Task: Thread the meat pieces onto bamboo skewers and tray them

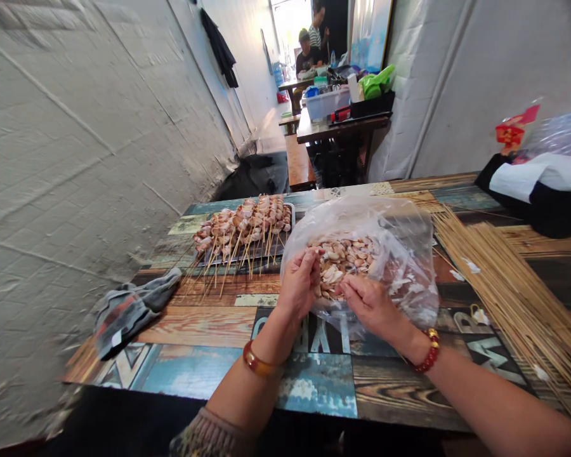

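Observation:
A clear plastic bag (404, 235) lies spread on the table, with a heap of small pale pink raw meat pieces (356, 251) in it. My left hand (301, 282) is closed in a pinch over the heap's left side; what its fingertips hold is too small to make out. Just right of it and slightly lower, my right hand (368, 301) is also closed, thumb against fingers, at the heap's near edge. Whatever it grips is hidden. Beyond my left hand, skewers of raw meat (247, 219) are piled on a metal tray (292, 219), sticks toward me.
Loose bamboo sticks (509, 285) cover the table's right side. A grey cloth (136, 311) lies at the left edge, beside the wall. At the far right stands a black container (514, 190) with packaging. Behind are a bench (299, 162), a cluttered table (333, 130) and two people (309, 57).

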### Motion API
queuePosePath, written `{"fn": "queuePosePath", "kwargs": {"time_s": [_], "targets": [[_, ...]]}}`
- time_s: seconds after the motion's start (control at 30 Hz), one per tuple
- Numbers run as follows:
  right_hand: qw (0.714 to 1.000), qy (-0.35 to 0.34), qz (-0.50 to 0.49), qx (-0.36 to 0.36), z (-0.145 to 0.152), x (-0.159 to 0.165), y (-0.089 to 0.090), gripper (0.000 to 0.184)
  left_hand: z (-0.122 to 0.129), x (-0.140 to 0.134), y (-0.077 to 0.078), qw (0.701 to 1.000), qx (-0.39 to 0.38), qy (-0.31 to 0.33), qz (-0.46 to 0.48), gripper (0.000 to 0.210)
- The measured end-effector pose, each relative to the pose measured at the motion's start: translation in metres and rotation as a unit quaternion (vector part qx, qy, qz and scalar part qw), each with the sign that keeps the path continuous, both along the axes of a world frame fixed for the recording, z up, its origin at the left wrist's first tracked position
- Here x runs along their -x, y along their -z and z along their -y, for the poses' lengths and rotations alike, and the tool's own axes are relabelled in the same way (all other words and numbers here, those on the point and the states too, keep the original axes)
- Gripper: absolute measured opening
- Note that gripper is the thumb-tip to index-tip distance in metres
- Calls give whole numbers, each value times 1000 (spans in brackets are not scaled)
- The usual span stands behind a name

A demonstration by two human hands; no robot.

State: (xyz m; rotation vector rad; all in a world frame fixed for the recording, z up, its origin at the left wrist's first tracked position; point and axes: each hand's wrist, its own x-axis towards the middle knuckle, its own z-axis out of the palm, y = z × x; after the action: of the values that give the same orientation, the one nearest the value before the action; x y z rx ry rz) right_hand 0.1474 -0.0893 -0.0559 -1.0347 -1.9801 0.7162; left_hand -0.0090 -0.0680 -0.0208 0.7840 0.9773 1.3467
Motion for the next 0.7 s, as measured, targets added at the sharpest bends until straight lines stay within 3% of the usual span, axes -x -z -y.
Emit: {"fn": "queuePosePath", "kwargs": {"time_s": [0.27,0.5,0.7], "targets": [[999,22,-36,32,0,2,-3,34,8,-15,3,998,26,15,-48,46],[995,2,-49,86,-3,0,-9,34,6,-8,2,999,21,28,-39,45],[992,32,-67,99,-3,-1,-11,21,7,-12,4,997,37,47,-46,41]]}}
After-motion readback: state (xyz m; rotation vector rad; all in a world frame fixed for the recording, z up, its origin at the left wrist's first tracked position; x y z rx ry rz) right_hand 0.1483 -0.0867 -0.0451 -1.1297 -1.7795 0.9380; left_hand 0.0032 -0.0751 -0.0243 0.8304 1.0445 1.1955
